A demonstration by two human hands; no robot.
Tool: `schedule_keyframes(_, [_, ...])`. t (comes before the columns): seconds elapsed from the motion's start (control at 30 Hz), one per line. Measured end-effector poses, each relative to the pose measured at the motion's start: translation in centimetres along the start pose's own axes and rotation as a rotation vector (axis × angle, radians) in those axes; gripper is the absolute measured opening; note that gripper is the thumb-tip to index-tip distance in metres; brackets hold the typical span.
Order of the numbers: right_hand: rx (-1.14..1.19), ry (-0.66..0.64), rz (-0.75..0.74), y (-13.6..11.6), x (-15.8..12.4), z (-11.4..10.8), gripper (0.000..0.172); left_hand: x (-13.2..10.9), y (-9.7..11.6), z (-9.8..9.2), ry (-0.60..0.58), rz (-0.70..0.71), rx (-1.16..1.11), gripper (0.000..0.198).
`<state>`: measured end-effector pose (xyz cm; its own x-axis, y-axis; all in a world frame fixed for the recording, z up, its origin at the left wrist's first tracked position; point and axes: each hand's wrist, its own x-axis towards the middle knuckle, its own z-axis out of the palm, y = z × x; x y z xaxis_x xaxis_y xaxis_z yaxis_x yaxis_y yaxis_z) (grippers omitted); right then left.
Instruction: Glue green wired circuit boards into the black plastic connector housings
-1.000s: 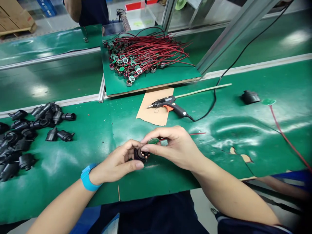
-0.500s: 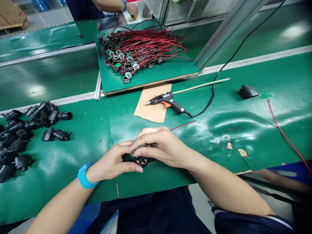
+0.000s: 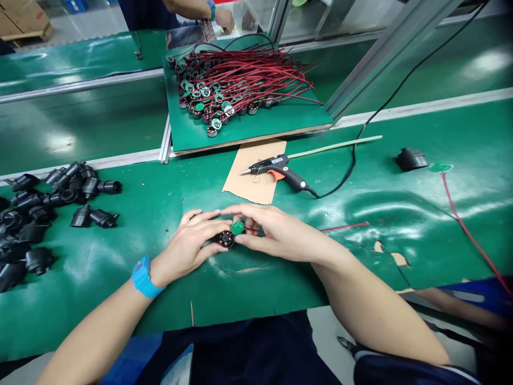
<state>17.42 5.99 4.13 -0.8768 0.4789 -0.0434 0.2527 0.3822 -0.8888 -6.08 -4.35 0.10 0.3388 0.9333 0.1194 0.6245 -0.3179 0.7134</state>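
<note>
Near the middle of the green bench, my left hand (image 3: 188,241) is closed on a round black part with copper windings (image 3: 225,239). A small green disc (image 3: 237,228) sits at the upper right edge of that part, between my hands. My right hand (image 3: 280,230) pinches the disc by its near side, its fingertips close to my left ones. A red wire (image 3: 347,226) runs from the disc under my right hand and comes out to the right, lying on the bench.
Ahead lies a glue gun (image 3: 282,170) on cardboard (image 3: 236,179). Black housings (image 3: 32,200) are heaped at left. A raised board (image 3: 256,127) bears wired parts. At right are a black cap (image 3: 411,159) and another green disc (image 3: 441,168). Another person's hand (image 3: 225,20) shows behind.
Both hands have shifted up the bench with the round part. My right hand has moved rightward, and the green disc now shows beside the windings. The red wire's free end has slid right.
</note>
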Motion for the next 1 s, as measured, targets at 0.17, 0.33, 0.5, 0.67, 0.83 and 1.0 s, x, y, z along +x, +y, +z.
schedule_keyframes(0.17, [0.143,0.072,0.045,0.4,0.5,0.6,0.037,0.2,0.3,0.3,0.020,0.054,0.011,0.036])
schedule_keyframes(0.33, [0.439,0.090,0.042,0.0,0.9,2.2,0.033,-0.3,1.0,-0.1,0.137,0.124,-0.004,0.033])
schedule_keyframes(0.5, [0.350,0.123,0.059,-0.4,1.0,3.0,0.043,-0.8,0.9,0.1,0.097,0.169,0.066,0.033])
schedule_keyframes(0.67, [0.189,0.135,0.070,-0.7,0.7,3.4,0.048,-1.0,1.4,0.4,0.063,0.186,0.071,0.033])
schedule_keyframes(0.83, [0.236,0.088,0.088,-0.5,0.6,3.4,0.048,-0.9,1.8,0.2,0.032,0.165,0.103,0.030])
schedule_keyframes(1.0, [0.174,0.123,0.100,-0.6,0.5,2.0,0.027,-0.8,1.3,-0.1,0.170,0.112,0.025,0.043])
